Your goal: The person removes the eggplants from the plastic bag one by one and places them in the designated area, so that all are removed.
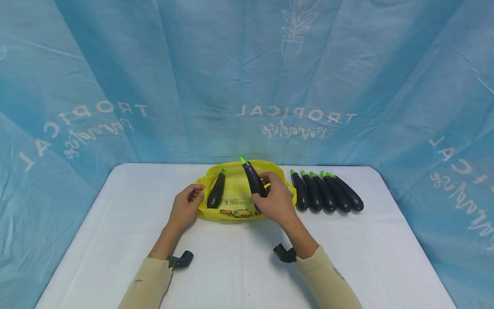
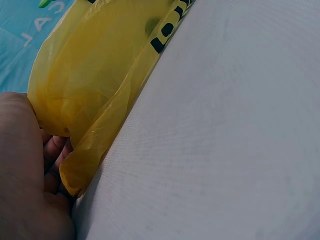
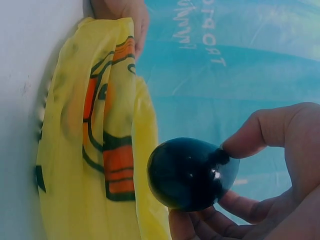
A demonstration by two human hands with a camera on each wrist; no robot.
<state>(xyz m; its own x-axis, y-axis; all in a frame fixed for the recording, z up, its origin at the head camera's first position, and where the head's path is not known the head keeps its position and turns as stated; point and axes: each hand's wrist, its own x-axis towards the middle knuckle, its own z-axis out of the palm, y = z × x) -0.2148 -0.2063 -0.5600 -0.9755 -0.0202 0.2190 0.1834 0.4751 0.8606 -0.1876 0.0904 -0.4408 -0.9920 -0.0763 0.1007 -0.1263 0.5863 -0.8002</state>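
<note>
A yellow plastic bag [image 1: 235, 218] lies spread with its mouth facing up in the head view. One dark eggplant with a green tip [image 1: 216, 191] rests inside it at the left. My left hand [image 1: 187, 206] pinches the bag's left rim; in the left wrist view its fingers [image 2: 52, 150] are partly hidden behind the yellow film. Over the bag's right half, my right hand [image 1: 275, 198] grips a second eggplant [image 1: 252, 177], its green stem pointing away from me. The right wrist view shows this eggplant's rounded end [image 3: 185, 175] between thumb and fingers, beside the bag's printed side [image 3: 95, 140].
Several more eggplants [image 1: 327, 193] lie in a row to the right of the bag, stems toward the back. The white table [image 1: 239, 266] backs onto a blue printed curtain [image 1: 216, 77]. A black wrist device [image 1: 284, 253] sits at each sleeve end.
</note>
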